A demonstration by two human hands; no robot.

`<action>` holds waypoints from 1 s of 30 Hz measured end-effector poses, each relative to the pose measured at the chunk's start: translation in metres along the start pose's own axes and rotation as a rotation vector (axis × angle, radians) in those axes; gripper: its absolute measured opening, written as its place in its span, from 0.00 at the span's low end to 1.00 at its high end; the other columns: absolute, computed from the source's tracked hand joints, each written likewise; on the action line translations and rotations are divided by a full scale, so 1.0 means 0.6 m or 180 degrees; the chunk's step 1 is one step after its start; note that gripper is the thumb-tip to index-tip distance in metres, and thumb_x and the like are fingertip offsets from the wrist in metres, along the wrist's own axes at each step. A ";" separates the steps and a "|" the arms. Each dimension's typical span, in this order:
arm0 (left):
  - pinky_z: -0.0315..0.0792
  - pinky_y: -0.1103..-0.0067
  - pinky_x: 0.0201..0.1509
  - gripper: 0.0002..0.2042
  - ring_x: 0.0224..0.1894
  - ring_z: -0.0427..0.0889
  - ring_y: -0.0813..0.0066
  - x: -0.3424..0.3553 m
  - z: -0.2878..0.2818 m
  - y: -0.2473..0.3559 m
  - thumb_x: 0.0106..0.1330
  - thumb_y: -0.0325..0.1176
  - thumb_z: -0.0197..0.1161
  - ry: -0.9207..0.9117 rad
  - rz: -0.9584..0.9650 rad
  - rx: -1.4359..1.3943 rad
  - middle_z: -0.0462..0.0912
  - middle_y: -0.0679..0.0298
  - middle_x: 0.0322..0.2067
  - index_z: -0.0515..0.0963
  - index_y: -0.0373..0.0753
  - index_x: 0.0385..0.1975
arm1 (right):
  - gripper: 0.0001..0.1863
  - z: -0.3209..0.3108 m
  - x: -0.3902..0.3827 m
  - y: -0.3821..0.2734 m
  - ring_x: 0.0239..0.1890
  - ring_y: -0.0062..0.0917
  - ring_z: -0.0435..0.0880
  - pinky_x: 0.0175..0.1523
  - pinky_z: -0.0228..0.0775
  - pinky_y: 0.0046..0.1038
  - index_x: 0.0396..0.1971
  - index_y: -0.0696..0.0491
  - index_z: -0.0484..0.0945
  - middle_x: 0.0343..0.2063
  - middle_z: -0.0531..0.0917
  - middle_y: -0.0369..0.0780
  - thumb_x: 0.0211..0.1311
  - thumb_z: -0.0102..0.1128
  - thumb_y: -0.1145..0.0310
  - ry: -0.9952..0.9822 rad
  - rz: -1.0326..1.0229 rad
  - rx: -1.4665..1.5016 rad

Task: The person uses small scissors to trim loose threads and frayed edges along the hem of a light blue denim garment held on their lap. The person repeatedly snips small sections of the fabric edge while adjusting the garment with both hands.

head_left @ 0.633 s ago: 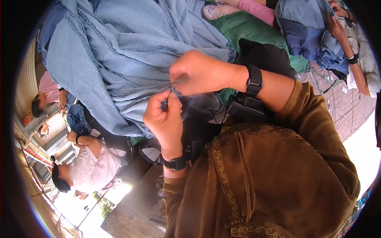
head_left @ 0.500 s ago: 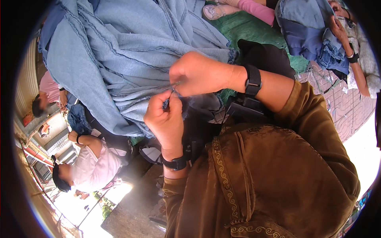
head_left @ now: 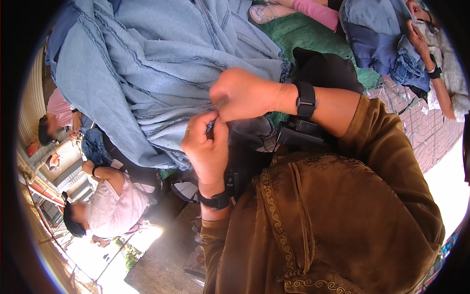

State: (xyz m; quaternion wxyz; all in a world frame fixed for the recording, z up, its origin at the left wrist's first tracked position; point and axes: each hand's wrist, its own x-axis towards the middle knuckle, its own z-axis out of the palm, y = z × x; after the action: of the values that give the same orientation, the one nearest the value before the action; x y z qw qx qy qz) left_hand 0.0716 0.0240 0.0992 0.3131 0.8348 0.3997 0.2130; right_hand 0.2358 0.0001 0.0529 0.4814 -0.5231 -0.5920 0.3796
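Denim fills the upper left and centre of the frame: a pale blue denim garment (head_left: pixel 147 73) with raised seams, draped in folds down toward the two hands that meet at its lower edge near the middle of the picture. The left hand (head_left: pixel 205 147), just below centre, has its fingers curled shut, thumb and forefinger pinched together at the fabric edge; whether a small tool sits inside that pinch cannot be told. The right hand (head_left: pixel 242 93), just above it and touching it, is closed as well, gripping a fold of the same cloth between thumb and fingertips. Both wrists carry black bands, and brown embroidered sleeves run in from the lower right.

The step looks like close work on one spot of a seam or edge, with the right hand keeping the cloth taut. A next move would call for a steady pinch and a clear view of that spot, now hidden by the knuckles.

Other people sit at the left edge and upper right, one holding darker denim (head_left: pixel 377 39).
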 end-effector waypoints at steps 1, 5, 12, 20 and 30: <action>0.71 0.81 0.28 0.05 0.27 0.79 0.72 0.000 0.000 0.002 0.55 0.20 0.62 -0.0008 -0.0223 -0.0298 0.80 0.58 0.28 0.78 0.33 0.31 | 0.09 0.001 -0.002 -0.002 0.22 0.40 0.75 0.28 0.67 0.32 0.20 0.60 0.76 0.18 0.76 0.47 0.38 0.60 0.71 0.0044 0.0025 0.0252; 0.70 0.82 0.32 0.06 0.28 0.78 0.72 0.010 -0.003 -0.006 0.54 0.19 0.61 -0.0195 -0.0122 -0.0695 0.79 0.59 0.28 0.78 0.32 0.32 | 0.07 0.004 -0.014 0.000 0.21 0.41 0.73 0.26 0.65 0.32 0.17 0.59 0.72 0.17 0.73 0.44 0.35 0.60 0.73 0.0551 -0.0639 0.0392; 0.67 0.82 0.29 0.06 0.25 0.74 0.77 0.004 -0.011 -0.026 0.56 0.19 0.62 -0.0472 -0.0206 -0.0829 0.76 0.62 0.26 0.78 0.31 0.34 | 0.09 0.011 -0.026 -0.010 0.21 0.41 0.71 0.24 0.63 0.35 0.16 0.56 0.69 0.17 0.71 0.41 0.34 0.60 0.71 0.0706 -0.1207 -0.0313; 0.64 0.88 0.25 0.07 0.23 0.70 0.85 0.006 -0.007 -0.024 0.62 0.22 0.60 -0.0419 -0.0767 -0.1689 0.75 0.68 0.26 0.76 0.31 0.39 | 0.09 0.017 -0.015 0.003 0.22 0.40 0.72 0.24 0.63 0.34 0.17 0.55 0.70 0.18 0.72 0.41 0.35 0.61 0.70 0.0961 -0.1095 -0.0271; 0.64 0.89 0.28 0.05 0.24 0.68 0.87 0.015 -0.015 -0.024 0.65 0.26 0.58 -0.0659 -0.1028 -0.2065 0.75 0.70 0.25 0.77 0.32 0.37 | 0.07 0.014 -0.007 0.007 0.24 0.42 0.76 0.28 0.66 0.36 0.19 0.57 0.75 0.19 0.76 0.45 0.36 0.59 0.72 0.0581 -0.0911 0.0352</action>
State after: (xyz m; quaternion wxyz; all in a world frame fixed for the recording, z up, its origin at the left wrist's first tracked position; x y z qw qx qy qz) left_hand 0.0641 0.0412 0.0967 0.6296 0.6355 0.4041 0.1909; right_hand 0.2284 -0.0030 0.0463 0.6103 -0.4386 -0.5925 0.2901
